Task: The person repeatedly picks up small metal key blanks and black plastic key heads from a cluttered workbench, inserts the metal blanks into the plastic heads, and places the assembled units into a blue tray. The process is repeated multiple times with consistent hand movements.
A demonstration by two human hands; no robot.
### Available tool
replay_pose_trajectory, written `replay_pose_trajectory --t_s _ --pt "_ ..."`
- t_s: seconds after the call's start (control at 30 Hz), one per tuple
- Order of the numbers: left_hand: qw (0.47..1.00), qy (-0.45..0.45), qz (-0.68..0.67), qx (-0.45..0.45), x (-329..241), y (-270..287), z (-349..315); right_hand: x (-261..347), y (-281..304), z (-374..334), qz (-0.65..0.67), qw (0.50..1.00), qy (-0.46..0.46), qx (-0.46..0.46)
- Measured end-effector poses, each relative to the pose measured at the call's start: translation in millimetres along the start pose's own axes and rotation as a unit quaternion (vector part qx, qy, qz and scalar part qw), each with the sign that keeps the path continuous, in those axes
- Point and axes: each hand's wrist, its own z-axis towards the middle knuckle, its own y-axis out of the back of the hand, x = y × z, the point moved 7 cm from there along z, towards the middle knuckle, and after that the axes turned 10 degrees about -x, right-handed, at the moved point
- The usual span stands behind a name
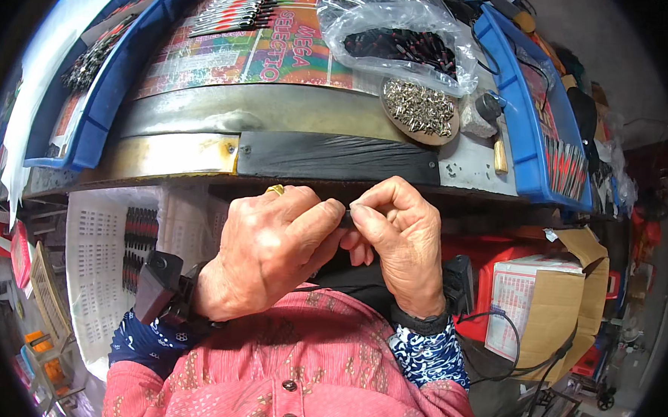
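Currently, we are seeing the bare left hand [272, 243] and bare right hand [401, 246] pinching, thumb against finger, a small black piece [347, 220], mostly hidden, at frame centre; slackening grips could be dropping it below the black-covered bench edge [337, 157].

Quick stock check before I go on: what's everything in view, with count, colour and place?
Small piece: 1, dark, centre
Left tray: 1, blue, left on bench
Right tray: 1, blue, right on bench
Slim sticks: many, red, silver and black, far on bench
Bag: 1, clear, far right, holding dark pieces
Metal bits: many, silvery, in tan dish nearer than bag
Stone: 1, grey, beside dish
Basket: 1, white, lower left
Carton: 1, brown, lower right
Cables: several, black, lower right
Clutter: uncountable, mixed, picture edges
Shirt: 1, pink, bottom
Left hand: 1, bare, centre, pinching piece
Right hand: 1, bare, centre, pinching piece
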Motion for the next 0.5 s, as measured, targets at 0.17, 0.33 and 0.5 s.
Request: replay_pose_trajectory --t_s 0.17,0.33,0.5 --pt "0.999 -0.006 0.023 -0.021 -0.2 -0.5 0.2 1.0 -0.7 -2.4 0.000 0.997 0.057 -0.056" --pt "0.999 -0.001 -0.019 -0.026 2.6 2.4 4.9 -1.8 0.2 0.9 0.026 0.996 0.081 -0.033" --pt "0.996 0.019 -0.078 0.035 6.7 3.9 5.7 -8.4 5.0 4.6 0.074 0.994 0.070 0.025"
